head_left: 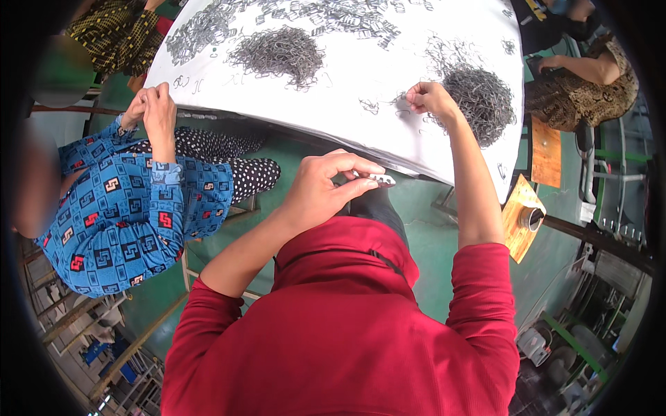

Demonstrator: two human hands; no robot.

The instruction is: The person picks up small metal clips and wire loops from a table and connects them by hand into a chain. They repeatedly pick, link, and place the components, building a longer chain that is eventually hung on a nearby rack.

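My left hand (pixel 325 182) is closed in front of my body, just off the table's near edge. Its thumb and fingers pinch a small pale strip with dark notches or holes (pixel 381 178). Over the white table (pixel 388 114), my right hand (pixel 431 99) is closed in a pinch. Whatever its fingertips hold, if anything, is too small to make out. Right beside that hand lies a big heap of dark bent wire pieces (pixel 480 104). A few loose wire pieces (pixel 369 106) lie to its left.
Another heap of wire pieces (pixel 281 55) and many scattered small dark frame-like pieces (pixel 347 17) cover the far table. A co-worker in a blue patterned shirt (pixel 118 215) works close on my left. More people sit across. A wooden stool (pixel 522 218) with a cup stands at right.
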